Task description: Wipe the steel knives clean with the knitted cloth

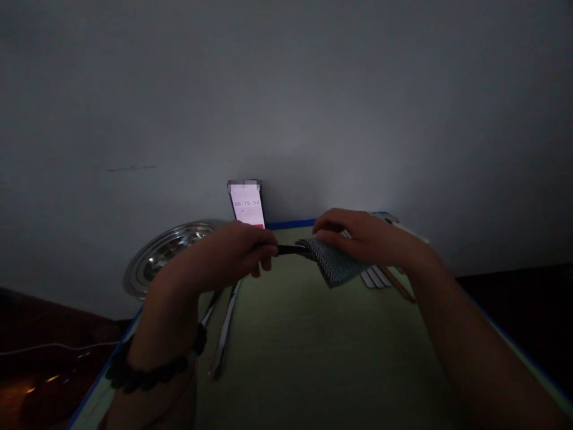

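My left hand (242, 251) is closed on one end of a thin dark handle (289, 249), pinching it between thumb and fingers. The handle's other end goes under a grey-green cloth (338, 266) with a dark woven border. My right hand (353, 234) grips this folded cloth around that end, which hides what kind of utensil it is. Below my left wrist, long metal utensils (226, 328) lie on the light green table (313, 346). Beside my right hand rests a slotted metal piece, like a turner head (375, 277).
A shiny steel basin (143, 257) stands at the back left, partly behind my left arm. A phone (247, 206) showing a timer leans against the grey wall (313, 89). A brown wooden-looking stick (400, 283) lies at the right. Blue trim edges the table.
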`<action>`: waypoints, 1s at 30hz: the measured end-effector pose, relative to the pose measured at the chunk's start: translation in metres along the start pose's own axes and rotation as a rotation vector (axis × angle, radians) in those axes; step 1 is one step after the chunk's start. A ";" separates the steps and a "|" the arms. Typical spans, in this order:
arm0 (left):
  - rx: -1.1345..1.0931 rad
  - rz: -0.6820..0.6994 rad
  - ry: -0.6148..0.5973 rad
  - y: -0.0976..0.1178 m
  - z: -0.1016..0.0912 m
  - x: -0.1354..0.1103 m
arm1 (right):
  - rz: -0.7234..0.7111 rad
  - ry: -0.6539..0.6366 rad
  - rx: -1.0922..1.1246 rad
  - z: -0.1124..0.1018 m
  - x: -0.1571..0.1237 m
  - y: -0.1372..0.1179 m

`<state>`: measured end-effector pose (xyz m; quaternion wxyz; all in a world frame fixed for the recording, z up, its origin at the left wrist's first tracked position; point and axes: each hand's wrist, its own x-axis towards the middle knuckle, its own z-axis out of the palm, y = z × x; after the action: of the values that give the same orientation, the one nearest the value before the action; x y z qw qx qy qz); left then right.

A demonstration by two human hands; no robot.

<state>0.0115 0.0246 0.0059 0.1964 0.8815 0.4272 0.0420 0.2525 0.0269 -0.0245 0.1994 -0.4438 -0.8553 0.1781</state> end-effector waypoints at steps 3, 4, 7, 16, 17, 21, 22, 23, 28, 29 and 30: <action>-0.014 0.004 0.026 -0.006 -0.002 -0.002 | -0.043 -0.140 0.084 -0.004 -0.005 0.004; -0.006 0.004 0.032 -0.008 -0.002 -0.003 | -0.041 -0.183 0.090 -0.006 -0.008 0.007; 0.036 -0.022 0.065 -0.013 -0.003 -0.005 | 0.023 -0.220 0.016 -0.008 -0.014 0.019; 0.039 -0.059 0.036 -0.011 -0.003 -0.002 | 0.071 -0.094 -0.193 0.006 -0.003 0.004; 0.041 -0.051 0.034 -0.012 -0.002 -0.001 | 0.046 -0.098 -0.190 0.009 0.000 0.000; -0.008 -0.023 0.036 -0.015 0.001 0.002 | -0.012 -0.055 -0.154 0.021 0.007 -0.014; -0.020 -0.024 0.033 -0.015 0.001 0.003 | -0.017 -0.035 -0.147 0.023 0.008 -0.016; -0.026 -0.028 0.030 -0.016 0.001 0.003 | -0.024 -0.023 -0.137 0.023 0.008 -0.017; -0.052 -0.033 0.031 -0.015 0.000 0.002 | -0.028 -0.045 -0.095 0.012 0.001 -0.007; -0.059 -0.033 0.033 -0.015 0.000 0.002 | -0.025 -0.059 -0.097 0.008 -0.001 -0.003; -0.063 -0.034 0.032 -0.015 0.000 0.002 | -0.022 -0.082 -0.099 0.005 -0.003 0.000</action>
<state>0.0017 0.0346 0.0000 0.2180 0.8668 0.4435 0.0662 0.2519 0.0240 -0.0296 0.1440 -0.4362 -0.8753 0.1513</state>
